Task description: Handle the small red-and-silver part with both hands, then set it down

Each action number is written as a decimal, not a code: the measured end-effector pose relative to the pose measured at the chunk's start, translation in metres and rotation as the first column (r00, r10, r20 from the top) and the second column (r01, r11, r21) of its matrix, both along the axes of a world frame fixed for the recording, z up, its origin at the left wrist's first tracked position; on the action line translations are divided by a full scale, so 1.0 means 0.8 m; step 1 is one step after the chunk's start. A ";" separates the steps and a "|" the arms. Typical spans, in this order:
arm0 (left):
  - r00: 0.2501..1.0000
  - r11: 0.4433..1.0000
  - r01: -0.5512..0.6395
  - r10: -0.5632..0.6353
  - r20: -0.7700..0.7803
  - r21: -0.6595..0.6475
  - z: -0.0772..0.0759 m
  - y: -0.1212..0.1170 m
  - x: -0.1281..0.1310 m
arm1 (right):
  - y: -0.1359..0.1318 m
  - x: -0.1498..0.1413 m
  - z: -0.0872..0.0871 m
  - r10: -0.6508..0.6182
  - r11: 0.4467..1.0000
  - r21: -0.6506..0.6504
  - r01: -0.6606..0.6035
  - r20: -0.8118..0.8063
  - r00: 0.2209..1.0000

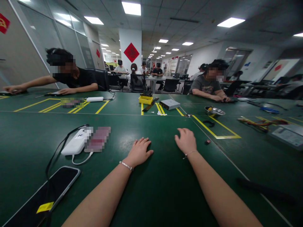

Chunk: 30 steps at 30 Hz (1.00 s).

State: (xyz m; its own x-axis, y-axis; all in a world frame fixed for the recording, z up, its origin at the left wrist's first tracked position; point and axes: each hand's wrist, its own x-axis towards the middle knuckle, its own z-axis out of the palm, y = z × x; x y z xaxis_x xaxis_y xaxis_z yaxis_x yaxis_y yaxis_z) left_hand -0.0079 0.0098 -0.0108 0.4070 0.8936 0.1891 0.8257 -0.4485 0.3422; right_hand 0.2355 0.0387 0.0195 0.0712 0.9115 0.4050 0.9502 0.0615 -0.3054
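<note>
My left hand lies palm down on the green tabletop, fingers stretched out and thumb apart, with nothing in it. Across from it, my right hand rests on the same surface with its fingers loosely spread, also holding nothing. A gap of bare green surface separates the two. Left of my left hand are a white power bank with a white cable and a pixelated flat item. Nearest my right hand is a small reddish-brown object, too small to name.
A dark-screened phone lies front left, crossed by a black strap. Farther back are a yellow bin, a grey box and a metal bowl. A dark long object lies front right. Two people sit opposite.
</note>
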 end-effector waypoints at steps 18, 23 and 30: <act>0.999 0.999 -0.005 0.004 -0.032 -0.041 0.002 0.001 0.000 | 0.006 0.139 -0.011 -0.566 0.757 -0.328 0.566 0.105 0.818; 1.000 0.999 -0.007 0.006 -0.026 -0.051 0.002 0.001 0.000 | 0.001 0.134 -0.006 -0.586 0.740 -0.350 0.574 0.084 0.806; 1.000 0.998 0.001 0.001 0.027 -0.059 0.005 0.000 0.000 | -0.009 0.106 0.015 -0.491 0.846 -0.265 0.462 -0.052 0.869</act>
State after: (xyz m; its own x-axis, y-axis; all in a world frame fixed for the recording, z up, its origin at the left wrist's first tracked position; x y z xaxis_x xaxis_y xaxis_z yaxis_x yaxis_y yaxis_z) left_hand -0.0076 0.0098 -0.0069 0.4024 0.9035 0.1474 0.8156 -0.4270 0.3904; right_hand 0.3201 0.0317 0.0313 0.5537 0.8200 0.1450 0.8016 -0.4778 -0.3595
